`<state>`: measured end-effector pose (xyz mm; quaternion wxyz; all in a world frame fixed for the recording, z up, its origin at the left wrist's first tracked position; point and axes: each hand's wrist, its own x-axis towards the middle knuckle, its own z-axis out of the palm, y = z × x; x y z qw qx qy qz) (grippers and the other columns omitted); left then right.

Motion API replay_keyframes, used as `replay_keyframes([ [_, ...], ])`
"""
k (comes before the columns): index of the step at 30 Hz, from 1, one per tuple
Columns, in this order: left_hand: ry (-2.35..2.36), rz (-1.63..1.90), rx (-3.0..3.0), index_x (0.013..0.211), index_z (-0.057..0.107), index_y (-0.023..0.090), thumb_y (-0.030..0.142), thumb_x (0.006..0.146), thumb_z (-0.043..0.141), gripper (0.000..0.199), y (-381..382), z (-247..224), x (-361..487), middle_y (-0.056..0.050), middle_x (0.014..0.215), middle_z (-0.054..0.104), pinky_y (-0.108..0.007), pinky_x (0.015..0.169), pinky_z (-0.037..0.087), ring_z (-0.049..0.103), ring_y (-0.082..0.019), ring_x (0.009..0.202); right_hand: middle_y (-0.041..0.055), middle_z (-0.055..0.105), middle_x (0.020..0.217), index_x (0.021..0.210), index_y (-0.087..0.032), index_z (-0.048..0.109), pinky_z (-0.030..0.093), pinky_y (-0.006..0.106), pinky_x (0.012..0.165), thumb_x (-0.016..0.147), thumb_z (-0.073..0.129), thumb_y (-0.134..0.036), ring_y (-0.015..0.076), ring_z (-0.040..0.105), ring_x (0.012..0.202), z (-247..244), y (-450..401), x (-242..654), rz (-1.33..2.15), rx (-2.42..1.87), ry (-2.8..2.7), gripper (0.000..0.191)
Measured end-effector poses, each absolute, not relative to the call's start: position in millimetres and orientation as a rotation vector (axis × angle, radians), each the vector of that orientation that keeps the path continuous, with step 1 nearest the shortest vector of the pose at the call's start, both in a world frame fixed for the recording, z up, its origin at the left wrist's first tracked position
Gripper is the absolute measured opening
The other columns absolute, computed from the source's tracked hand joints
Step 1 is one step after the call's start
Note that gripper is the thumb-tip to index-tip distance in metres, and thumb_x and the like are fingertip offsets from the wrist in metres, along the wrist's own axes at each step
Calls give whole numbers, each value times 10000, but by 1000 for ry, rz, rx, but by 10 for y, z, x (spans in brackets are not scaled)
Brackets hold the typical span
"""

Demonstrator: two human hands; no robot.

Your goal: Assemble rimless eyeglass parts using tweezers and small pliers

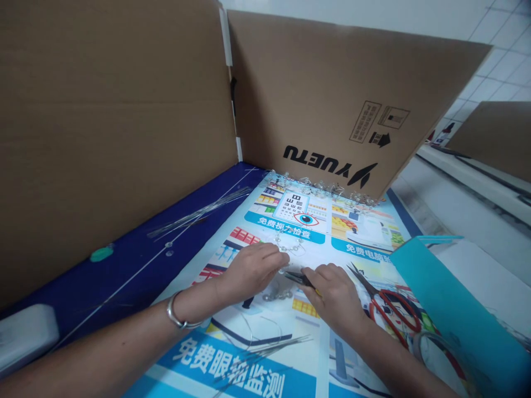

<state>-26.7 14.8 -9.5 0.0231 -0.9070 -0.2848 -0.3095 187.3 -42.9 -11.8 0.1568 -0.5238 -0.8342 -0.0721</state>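
My left hand [253,271] pinches a strand of clear beads on thin wire [288,249] at its fingertips, and a looser part of the strand [271,296] lies below the hand. My right hand [332,293] is shut on small pliers [298,279] with black jaws and a yellow grip, their tips close to the beads. Red-handled scissors [394,315] lie open just right of my right hand. Both hands rest over a printed blue-and-white poster [290,326] with Chinese text. A silver bangle [178,312] circles my left wrist.
Loose metal wires [265,348] lie on the poster near me, and a bundle of wires [199,213] lies on the dark blue board [124,271]. A row of clear beads [319,188] runs along the far edge. A teal folder [456,298] stands at right, and cardboard panels [116,121] rise behind.
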Motion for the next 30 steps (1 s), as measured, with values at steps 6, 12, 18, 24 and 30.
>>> replay_keyframes([
  [6,-879,-999,-2871,889,547,173,129,824,411,157,159,-104,-270,-19,700,518,-241,592,338,456,-127,668,38,569,766,1003,-221,592,323,281,702,834,480,-376,161,474,755,-123,-427,1869,-188,-1495,-2387,255],
  [12,-1103,-1309,-3103,874,520,162,175,863,405,116,116,-43,-201,-17,793,555,-209,667,385,496,-99,743,39,567,763,999,-215,591,319,275,706,833,484,-367,158,478,759,-136,-418,1877,-172,-1508,-2381,250],
  [18,-1228,-1450,-3138,828,522,163,169,859,414,113,91,-22,-164,-7,780,546,-204,677,388,495,-90,737,44,561,775,1010,-220,582,318,273,698,832,485,-357,160,473,752,-154,-431,1872,-142,-1519,-2381,245],
  [24,-1040,-1377,-3083,878,510,162,139,856,391,124,126,-119,-213,-26,794,540,-219,672,395,491,-108,758,40,565,787,1001,-227,580,319,280,718,831,486,-360,165,475,770,-158,-439,1849,-125,-1511,-2393,236],
  [30,-1062,-1291,-2978,883,511,165,154,851,403,113,107,-98,-213,-31,800,559,-234,669,406,506,-120,752,29,574,756,982,-225,589,319,264,696,835,483,-368,152,485,742,-138,-428,1841,-154,-1518,-2394,231],
])
